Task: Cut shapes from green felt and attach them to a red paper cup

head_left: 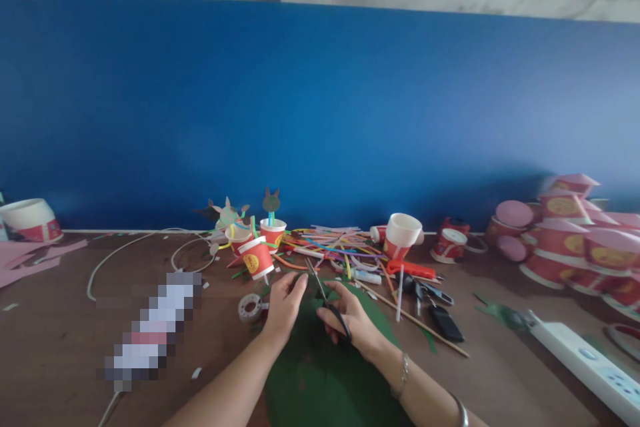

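Over the middle of the desk (220, 340), both forearms reach forward and converge, the left one slanting in from the near left, the right one from the near right. The left hand (284, 305) is turned inward, its fingers bent and its thumb lying close to them in a narrow grip; whether it pinches anything cannot be told. The right hand (356, 319) holds scissors (323, 292), fingers around the black handle, blades aimed toward the far edge and slightly left. The blades stand in the small gap between the hands, just beside the left thumb. A dark green sheet (325, 393) lies beneath both hands, stretching toward the near side of the desk.

Just left of the left hand sits a tape roll (249, 307), with a tilted cup (256, 258) beyond it. Ahead, coloured strips (335, 245) are heaped toward the far edge, limiting forward room. On the right, a stick (435, 331) and keys (447, 322) lie near the right hand; a power strip (590, 360) lies farther out, toward the right edge. More bare desktop shows left of the left forearm.
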A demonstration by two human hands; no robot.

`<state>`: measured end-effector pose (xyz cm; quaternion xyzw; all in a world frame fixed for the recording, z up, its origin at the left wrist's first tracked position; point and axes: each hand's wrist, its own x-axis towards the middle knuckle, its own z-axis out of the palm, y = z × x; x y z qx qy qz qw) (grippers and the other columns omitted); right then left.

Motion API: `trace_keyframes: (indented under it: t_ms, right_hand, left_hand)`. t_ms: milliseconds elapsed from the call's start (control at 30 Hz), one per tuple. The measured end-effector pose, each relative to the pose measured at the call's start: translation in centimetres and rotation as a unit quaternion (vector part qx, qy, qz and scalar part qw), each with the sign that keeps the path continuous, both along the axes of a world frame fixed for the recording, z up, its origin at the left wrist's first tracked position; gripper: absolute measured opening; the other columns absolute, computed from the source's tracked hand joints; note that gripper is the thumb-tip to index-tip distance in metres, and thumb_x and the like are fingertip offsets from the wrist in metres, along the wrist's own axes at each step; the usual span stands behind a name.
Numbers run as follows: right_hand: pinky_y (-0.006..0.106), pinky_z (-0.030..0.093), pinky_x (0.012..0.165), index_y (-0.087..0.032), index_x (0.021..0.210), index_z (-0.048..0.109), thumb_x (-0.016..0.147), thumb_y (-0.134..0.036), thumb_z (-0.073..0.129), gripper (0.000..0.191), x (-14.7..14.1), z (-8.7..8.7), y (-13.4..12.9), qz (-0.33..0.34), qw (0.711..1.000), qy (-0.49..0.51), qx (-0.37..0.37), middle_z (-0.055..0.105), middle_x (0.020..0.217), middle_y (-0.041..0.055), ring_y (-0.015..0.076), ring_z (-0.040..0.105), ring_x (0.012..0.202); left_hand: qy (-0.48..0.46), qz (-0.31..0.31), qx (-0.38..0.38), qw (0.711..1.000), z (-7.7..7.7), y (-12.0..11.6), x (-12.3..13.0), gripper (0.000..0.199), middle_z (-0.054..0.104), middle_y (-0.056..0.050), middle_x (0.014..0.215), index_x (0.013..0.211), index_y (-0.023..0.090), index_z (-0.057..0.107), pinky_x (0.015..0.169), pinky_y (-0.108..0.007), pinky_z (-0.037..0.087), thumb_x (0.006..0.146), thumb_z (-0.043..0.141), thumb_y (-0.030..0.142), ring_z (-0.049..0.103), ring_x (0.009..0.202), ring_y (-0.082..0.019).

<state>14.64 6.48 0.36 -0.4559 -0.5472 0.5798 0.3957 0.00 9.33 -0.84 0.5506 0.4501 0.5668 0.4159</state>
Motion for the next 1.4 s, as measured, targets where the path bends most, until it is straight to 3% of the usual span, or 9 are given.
trace_keyframes:
  t_ms: [167,567,867,1000,1400]
  right_hand:
    - [0.016,0.032,0.032,-0.018,0.104,0.041,0.066,-0.045,0.066,0.053,-0.07,0.36,-0.12,0.001,1.0,-0.007,0.007,0.049,0.048,-0.0102,0.0051,0.039,0.032]
    - [0.015,0.026,0.03,-0.016,0.103,0.042,0.069,-0.038,0.063,0.046,0.01,0.08,0.11,0.006,1.0,-0.02,0.013,0.047,0.045,-0.0109,0.0044,0.036,0.03]
    - [0.016,0.033,0.032,-0.017,0.105,0.041,0.067,-0.041,0.066,0.051,0.1,0.1,0.07,0.013,1.0,-0.002,-0.004,0.051,0.048,-0.0092,0.0058,0.042,0.033]
    - [0.015,0.031,0.031,-0.016,0.104,0.042,0.067,-0.044,0.066,0.053,0.17,0.1,0.11,0.012,1.0,-0.012,-0.002,0.05,0.046,-0.0098,0.005,0.04,0.031]
    - [0.015,0.032,0.031,-0.016,0.099,0.046,0.068,-0.04,0.066,0.044,0.32,0.13,0.28,0.03,0.999,-0.011,-0.003,0.049,0.046,-0.0097,0.0044,0.04,0.033]
  left_hand:
    - [0.017,0.002,0.006,1.0,0.35,-0.19,0.01,0.032,0.038,0.004,0.056,0.058,0.016,0.045,0.053,-0.021,0.029,0.079,0.051,0.041,0.034,0.055,-0.01]
    - [0.002,0.02,-0.001,1.0,-0.44,0.19,-0.11,0.034,0.032,0.005,0.055,0.056,0.017,0.039,0.051,-0.021,0.026,0.078,0.053,0.039,0.031,0.054,-0.009]
    - [0.008,-0.023,0.003,1.0,-0.09,0.03,-0.11,0.029,0.042,0.004,0.057,0.06,0.016,0.048,0.054,-0.02,0.031,0.079,0.053,0.038,0.038,0.057,-0.01]
    - [0.001,-0.03,0.002,1.0,-0.1,0.0,-0.08,0.026,0.046,0.003,0.06,0.064,0.014,0.054,0.056,-0.02,0.033,0.078,0.053,0.037,0.04,0.059,-0.011]
    - [-0.003,-0.017,-0.014,1.0,-0.41,0.12,-0.21,0.03,0.04,0.004,0.054,0.059,0.015,0.046,0.05,-0.019,0.029,0.078,0.054,0.037,0.035,0.054,-0.009]
